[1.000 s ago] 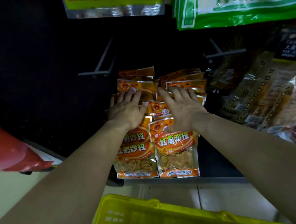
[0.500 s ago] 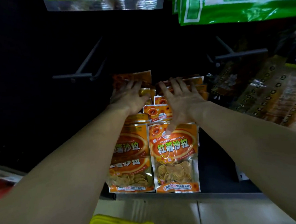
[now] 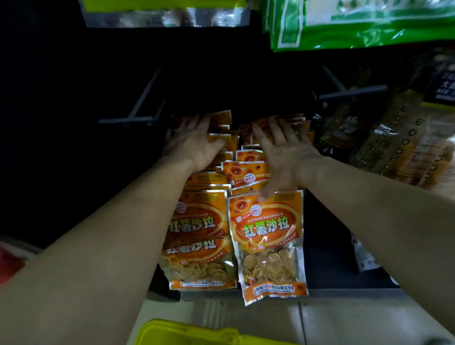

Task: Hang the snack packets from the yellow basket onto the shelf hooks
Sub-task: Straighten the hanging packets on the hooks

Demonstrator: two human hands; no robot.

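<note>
Two rows of orange snack packets (image 3: 269, 238) hang overlapping in the middle of the dark shelf, the left row (image 3: 197, 226) beside the right one. My left hand (image 3: 193, 145) lies flat with spread fingers on the upper packets of the left row. On the right row's upper packets rests my right hand (image 3: 283, 148), also flat, its thumb touching the top of the front packet. Neither hand grips anything. The yellow basket (image 3: 193, 340) shows its rim at the bottom edge; its inside is out of view.
Bare grey shelf hooks stick out at the left (image 3: 138, 108) and right (image 3: 348, 92) above the packets. Green bags (image 3: 365, 14) hang top right, a yellow-green bag (image 3: 165, 9) top middle. Brown packets (image 3: 393, 142) hang at the right. A red object (image 3: 2, 266) sits at the left edge.
Both hands have slid up the rows from the lower packets to the upper ones. The view shifted up and back down, so the basket rim shows again.
</note>
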